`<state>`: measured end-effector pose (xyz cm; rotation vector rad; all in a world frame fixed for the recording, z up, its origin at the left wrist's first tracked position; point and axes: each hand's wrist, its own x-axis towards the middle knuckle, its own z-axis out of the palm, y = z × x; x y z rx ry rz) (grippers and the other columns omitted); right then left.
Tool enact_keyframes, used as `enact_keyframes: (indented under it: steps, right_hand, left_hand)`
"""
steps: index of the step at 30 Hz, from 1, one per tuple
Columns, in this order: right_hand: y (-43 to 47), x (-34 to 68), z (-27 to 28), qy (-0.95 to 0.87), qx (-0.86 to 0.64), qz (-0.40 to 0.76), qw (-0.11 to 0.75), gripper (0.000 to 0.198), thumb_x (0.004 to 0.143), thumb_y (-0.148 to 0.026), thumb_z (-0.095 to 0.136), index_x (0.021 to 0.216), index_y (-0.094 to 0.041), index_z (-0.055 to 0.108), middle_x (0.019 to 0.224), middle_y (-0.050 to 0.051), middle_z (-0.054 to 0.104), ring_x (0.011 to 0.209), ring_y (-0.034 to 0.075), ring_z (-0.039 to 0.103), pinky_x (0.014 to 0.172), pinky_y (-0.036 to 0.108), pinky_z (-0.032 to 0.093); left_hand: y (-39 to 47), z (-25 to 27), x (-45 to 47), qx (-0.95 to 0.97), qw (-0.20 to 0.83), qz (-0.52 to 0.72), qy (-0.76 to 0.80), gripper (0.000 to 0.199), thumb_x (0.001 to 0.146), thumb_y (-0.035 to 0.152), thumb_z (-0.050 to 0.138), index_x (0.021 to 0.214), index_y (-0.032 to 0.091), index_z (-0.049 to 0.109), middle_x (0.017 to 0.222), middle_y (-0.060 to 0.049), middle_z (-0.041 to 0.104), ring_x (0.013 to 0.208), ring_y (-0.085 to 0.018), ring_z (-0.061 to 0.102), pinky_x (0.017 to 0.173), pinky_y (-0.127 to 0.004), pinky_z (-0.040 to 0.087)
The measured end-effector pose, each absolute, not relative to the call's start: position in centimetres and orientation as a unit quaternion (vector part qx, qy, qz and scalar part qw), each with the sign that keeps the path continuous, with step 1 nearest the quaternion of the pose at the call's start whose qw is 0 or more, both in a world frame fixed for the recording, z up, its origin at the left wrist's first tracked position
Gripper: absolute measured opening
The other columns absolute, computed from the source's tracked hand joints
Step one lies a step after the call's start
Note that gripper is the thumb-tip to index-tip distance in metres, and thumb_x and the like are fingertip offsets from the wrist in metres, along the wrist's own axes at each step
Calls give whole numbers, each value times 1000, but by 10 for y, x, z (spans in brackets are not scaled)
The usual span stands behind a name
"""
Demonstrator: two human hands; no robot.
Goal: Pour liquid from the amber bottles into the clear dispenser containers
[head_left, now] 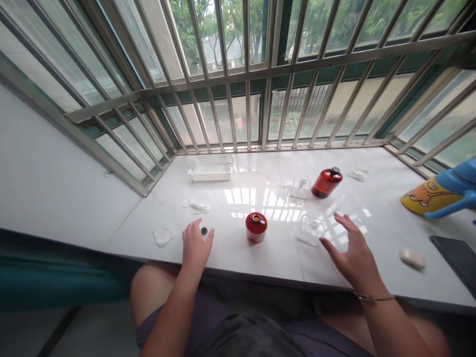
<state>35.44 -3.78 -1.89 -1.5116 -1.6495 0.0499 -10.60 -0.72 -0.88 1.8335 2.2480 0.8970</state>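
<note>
My left hand [196,245] is open over the near left of the white counter [275,260]. A small black cap [204,231] shows between its thumb and fingers; I cannot tell whether they touch it. Right of that hand stands a round red bottle [256,228], its neck uncapped. My right hand [351,250] hovers with fingers spread, its thumb near a clear square glass bottle [310,230]. Behind that bottle is another clear glass piece [300,188]. Beside it stands a second red bottle [327,182], closed with a black cap.
A white perforated basket [211,168] sits by the barred window. Crumpled tissues [163,235] lie at left, another tissue [357,174] at back right. On the right are a blue and yellow cartoon container [427,196], a small beige object [412,259] and a dark phone [453,263].
</note>
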Motion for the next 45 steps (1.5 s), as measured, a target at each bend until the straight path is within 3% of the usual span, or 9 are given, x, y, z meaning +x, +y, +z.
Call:
enact_keyframes:
  steps: [7, 11, 17, 22, 27, 31, 34, 37, 45]
  right_hand:
    - [-71, 303, 13, -648, -535, -30, 542, 59, 99, -42, 74, 150, -22, 53, 151, 20, 60, 151, 42, 51, 123, 71, 43]
    - [-80, 269, 25, -687, -500, 6, 527, 43, 101, -27, 73, 142, -24, 61, 139, 16, 67, 135, 36, 64, 112, 62, 55]
    - [-67, 208, 57, -731, -429, 101, 520, 51, 102, -16, 70, 151, -26, 57, 141, 13, 67, 133, 30, 66, 110, 51, 60]
    - [-49, 178, 68, -729, -382, 157, 546, 39, 103, -18, 71, 139, -29, 65, 127, 9, 75, 121, 27, 71, 102, 46, 64]
    - [-41, 175, 68, -718, -401, 164, 545, 24, 104, -23, 68, 127, -29, 70, 116, 7, 79, 109, 27, 75, 95, 48, 65]
    - [-28, 182, 68, -704, -447, 140, 534, 22, 105, -29, 66, 126, -29, 72, 115, 9, 79, 109, 30, 74, 95, 52, 64]
    - [-13, 185, 65, -711, -475, 132, 501, 20, 106, -30, 64, 123, -28, 73, 115, 10, 79, 109, 31, 72, 96, 54, 62]
    - [-3, 185, 61, -735, -468, 152, 467, 19, 105, -26, 63, 121, -27, 74, 115, 9, 78, 110, 30, 70, 97, 53, 61]
    - [4, 182, 50, -746, -448, 139, 472, 30, 104, -18, 60, 129, -28, 73, 124, 9, 77, 115, 30, 69, 101, 52, 60]
  left_hand:
    - [4, -2, -132, 568, 150, 260, 766, 21, 87, 27, 70, 104, 18, 80, 115, -16, 72, 119, -38, 63, 114, -52, 45]
    - [6, 15, -118, 555, 222, 302, 743, 30, 90, 40, 72, 109, 18, 81, 107, -13, 76, 96, -30, 68, 93, -43, 54]
    - [-20, 58, -41, 317, 674, 480, 464, 50, 80, 55, 93, 104, 13, 81, 84, -5, 68, 71, -11, 56, 63, -22, 44]
    - [-35, 74, 3, 235, 790, 444, 351, 38, 85, 44, 94, 101, 13, 80, 93, -5, 71, 75, -9, 59, 71, -20, 50]
    - [-34, 70, 7, 264, 781, 425, 374, 47, 89, 59, 85, 107, 16, 77, 96, -6, 70, 78, -12, 62, 70, -23, 52]
    - [-25, 61, -5, 415, 598, 468, 500, 62, 96, 73, 66, 130, 21, 67, 102, -6, 68, 74, -14, 61, 59, -25, 47]
    - [-14, 49, -16, 565, 420, 443, 555, 67, 93, 60, 77, 147, 26, 56, 133, -12, 66, 110, -24, 68, 79, -33, 59]
    - [-1, 38, -15, 641, 388, 388, 537, 80, 87, 45, 87, 156, 30, 50, 161, -13, 53, 146, -34, 55, 111, -49, 56]
    - [23, 25, 20, 649, 447, 400, 467, 72, 80, 16, 82, 148, 23, 60, 151, -14, 64, 136, -35, 64, 112, -51, 58]
